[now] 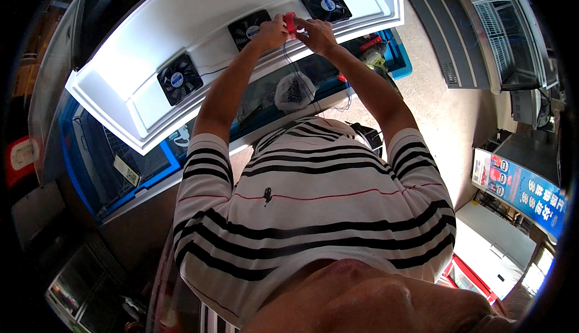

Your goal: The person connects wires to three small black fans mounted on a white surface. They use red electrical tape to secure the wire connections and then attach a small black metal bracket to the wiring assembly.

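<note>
Between my two hands is a small red roll of tape (291,23), over the front edge of a long white panel (145,43). My left hand (274,32) grips it from the left with bent fingers. From the right, my right hand (316,35) has its fingers closed at the roll. Thin dark wires (288,55) hang down just below the hands. Three black fans are fixed along the panel: a left fan (180,79), a middle fan (247,28) beside my left hand, and a right fan (325,5) behind my right hand. My fingertips are partly hidden.
Under the panel stands a blue-rimmed glass-topped chest (114,152). On it sit a clear plastic bag with dark bits (295,90) and a blue tray (398,58) of tools. Grey panels (443,28), a glass-door cabinet (506,25) and a blue printed box (525,188) stand right.
</note>
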The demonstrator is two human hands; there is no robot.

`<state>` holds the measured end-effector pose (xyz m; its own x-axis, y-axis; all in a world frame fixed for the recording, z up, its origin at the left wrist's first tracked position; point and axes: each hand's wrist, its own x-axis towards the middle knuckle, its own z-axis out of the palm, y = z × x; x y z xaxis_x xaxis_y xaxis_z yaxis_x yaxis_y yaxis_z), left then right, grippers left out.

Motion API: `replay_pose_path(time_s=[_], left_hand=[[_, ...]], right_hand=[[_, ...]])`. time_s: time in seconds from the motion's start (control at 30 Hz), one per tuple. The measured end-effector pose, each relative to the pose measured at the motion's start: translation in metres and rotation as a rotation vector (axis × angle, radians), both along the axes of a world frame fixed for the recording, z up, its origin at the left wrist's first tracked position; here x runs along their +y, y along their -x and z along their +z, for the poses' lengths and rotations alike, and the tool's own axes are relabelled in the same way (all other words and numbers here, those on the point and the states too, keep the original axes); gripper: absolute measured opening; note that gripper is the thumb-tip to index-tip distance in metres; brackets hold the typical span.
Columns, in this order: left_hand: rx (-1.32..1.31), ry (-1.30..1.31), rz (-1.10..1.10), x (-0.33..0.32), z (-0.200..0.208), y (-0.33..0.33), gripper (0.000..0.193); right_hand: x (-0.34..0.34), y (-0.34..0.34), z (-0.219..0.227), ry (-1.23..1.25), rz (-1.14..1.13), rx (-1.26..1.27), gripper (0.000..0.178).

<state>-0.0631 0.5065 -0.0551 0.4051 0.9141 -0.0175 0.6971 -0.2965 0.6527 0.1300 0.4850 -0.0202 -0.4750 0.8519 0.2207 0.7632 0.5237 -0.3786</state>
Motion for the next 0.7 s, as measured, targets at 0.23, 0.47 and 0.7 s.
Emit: replay_pose_path(time_s=[0.23, 0.47, 0.7], left_hand=[[-0.033, -0.159, 0.056, -0.004, -0.017, -0.001, 0.047], [0.006, -0.448, 0.242, -0.033, -0.018, -0.018, 0.048], [-0.051, -0.453, 0.249, -0.047, -0.008, -0.021, 0.029]], right_hand=[[0.005, -0.001, -0.016, -0.077, -0.013, -0.07, 0.041], [0.02, 0.002, -0.016, 0.135, -0.019, -0.125, 0.041], [0.025, -0.002, -0.028, 0.135, -0.042, -0.081, 0.04]])
